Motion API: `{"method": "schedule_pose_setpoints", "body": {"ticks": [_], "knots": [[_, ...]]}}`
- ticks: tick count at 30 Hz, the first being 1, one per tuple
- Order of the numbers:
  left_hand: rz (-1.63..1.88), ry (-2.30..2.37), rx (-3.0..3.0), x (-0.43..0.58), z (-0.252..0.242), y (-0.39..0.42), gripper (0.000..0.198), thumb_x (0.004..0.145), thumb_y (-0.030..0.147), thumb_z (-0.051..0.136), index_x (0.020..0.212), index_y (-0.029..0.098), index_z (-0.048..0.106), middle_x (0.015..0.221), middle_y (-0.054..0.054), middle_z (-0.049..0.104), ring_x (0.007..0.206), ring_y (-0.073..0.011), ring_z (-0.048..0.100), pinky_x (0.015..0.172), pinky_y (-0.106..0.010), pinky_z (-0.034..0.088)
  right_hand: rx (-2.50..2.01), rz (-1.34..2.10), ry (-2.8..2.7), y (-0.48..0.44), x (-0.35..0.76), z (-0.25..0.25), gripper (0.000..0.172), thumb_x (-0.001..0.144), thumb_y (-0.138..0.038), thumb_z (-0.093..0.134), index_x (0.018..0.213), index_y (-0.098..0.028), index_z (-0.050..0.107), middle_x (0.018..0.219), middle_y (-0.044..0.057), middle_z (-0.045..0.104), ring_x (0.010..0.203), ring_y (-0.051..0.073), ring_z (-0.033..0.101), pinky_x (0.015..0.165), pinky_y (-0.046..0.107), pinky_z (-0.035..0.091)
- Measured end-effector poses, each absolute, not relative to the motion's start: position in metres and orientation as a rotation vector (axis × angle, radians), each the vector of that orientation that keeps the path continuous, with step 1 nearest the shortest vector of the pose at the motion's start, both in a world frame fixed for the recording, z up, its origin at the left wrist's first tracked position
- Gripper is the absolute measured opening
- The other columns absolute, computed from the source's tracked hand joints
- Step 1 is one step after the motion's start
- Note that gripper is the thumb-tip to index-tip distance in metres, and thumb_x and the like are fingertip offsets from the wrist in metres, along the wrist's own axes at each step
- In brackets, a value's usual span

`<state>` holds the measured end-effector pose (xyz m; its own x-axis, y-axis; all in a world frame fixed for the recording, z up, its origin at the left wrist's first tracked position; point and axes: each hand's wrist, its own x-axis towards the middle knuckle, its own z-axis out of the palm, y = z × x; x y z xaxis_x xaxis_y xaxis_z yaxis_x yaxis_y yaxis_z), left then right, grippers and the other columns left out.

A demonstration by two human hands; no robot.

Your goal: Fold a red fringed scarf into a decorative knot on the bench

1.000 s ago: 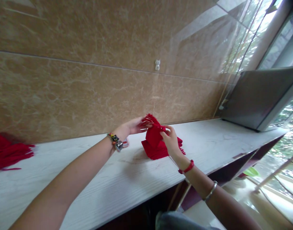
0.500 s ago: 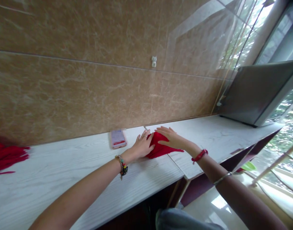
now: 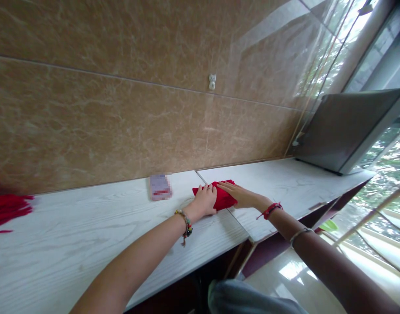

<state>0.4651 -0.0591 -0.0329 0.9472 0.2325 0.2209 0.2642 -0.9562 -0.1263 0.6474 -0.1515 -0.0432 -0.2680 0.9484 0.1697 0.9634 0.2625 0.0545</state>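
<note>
A folded red cloth [image 3: 223,197] lies on the white wood-grain counter [image 3: 89,231], near the seam between two counter sections. My left hand [image 3: 205,201] rests on the cloth's left part, fingers curled over its near edge. My right hand [image 3: 239,195] lies flat on the cloth's right part, fingers stretched toward the left hand. Both wrists wear bracelets. A phone [image 3: 160,187] lies flat on the counter just left of the hands, by the wall.
More red fringed cloth [image 3: 7,208] lies at the counter's far left. A grey box-like appliance [image 3: 347,131] stands at the right end by the window. A brown marble wall [image 3: 137,109] backs the counter. The counter's front edge drops to a glossy floor.
The cloth, held up and folded in both hands a second ago, now lies flat on the counter. Both hands came down onto it and pressed it into a narrower bundle.
</note>
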Motion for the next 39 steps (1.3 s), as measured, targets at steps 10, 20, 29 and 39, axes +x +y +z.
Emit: {"method": "schedule_pose_setpoints", "body": {"ticks": [10,20,29,39], "knots": [[-0.270,-0.388,-2.914,0.413,-0.033,-0.047,0.059,0.068,0.013,0.052,0.122,0.000,0.035,0.128,-0.026,0.037,0.121,-0.0320,0.031,0.097,-0.045,0.026,-1.870,-0.282,-2.433,-0.141,0.590,-0.034,0.082,0.062,-0.005,0.047,0.137,-0.015,0.014,0.142,0.011,0.020,0.130,0.022,0.015,0.102,0.041,0.026],[-0.013,-0.834,-2.759,0.206,-0.025,-0.009,0.066,0.065,0.019,0.051,0.128,0.008,0.034,0.136,-0.017,0.031,0.127,-0.0258,0.026,0.101,-0.040,0.023,-1.478,-0.339,-2.618,-0.076,0.410,-0.031,0.076,0.068,-0.011,0.050,0.137,-0.011,0.015,0.144,0.012,0.015,0.130,0.026,0.012,0.100,0.046,0.025],[0.183,-1.201,-2.734,0.136,0.000,0.005,0.072,0.069,0.031,0.053,0.133,0.013,0.026,0.139,-0.015,0.026,0.128,-0.0240,0.022,0.102,-0.045,0.016,-1.183,-0.084,-2.677,-0.037,0.356,-0.014,0.078,0.070,-0.023,0.059,0.136,-0.013,0.018,0.143,0.013,0.018,0.131,0.022,0.012,0.104,0.044,0.016],[-0.008,-1.127,-2.764,0.170,0.007,-0.009,0.084,0.072,0.051,0.055,0.137,0.018,0.013,0.143,-0.013,0.014,0.130,-0.0308,0.007,0.101,-0.047,0.017,-1.598,0.133,-2.432,-0.050,0.417,0.024,0.051,0.076,-0.033,0.054,0.124,-0.018,0.045,0.123,0.009,0.051,0.111,0.023,0.048,0.093,0.038,0.037]]}}
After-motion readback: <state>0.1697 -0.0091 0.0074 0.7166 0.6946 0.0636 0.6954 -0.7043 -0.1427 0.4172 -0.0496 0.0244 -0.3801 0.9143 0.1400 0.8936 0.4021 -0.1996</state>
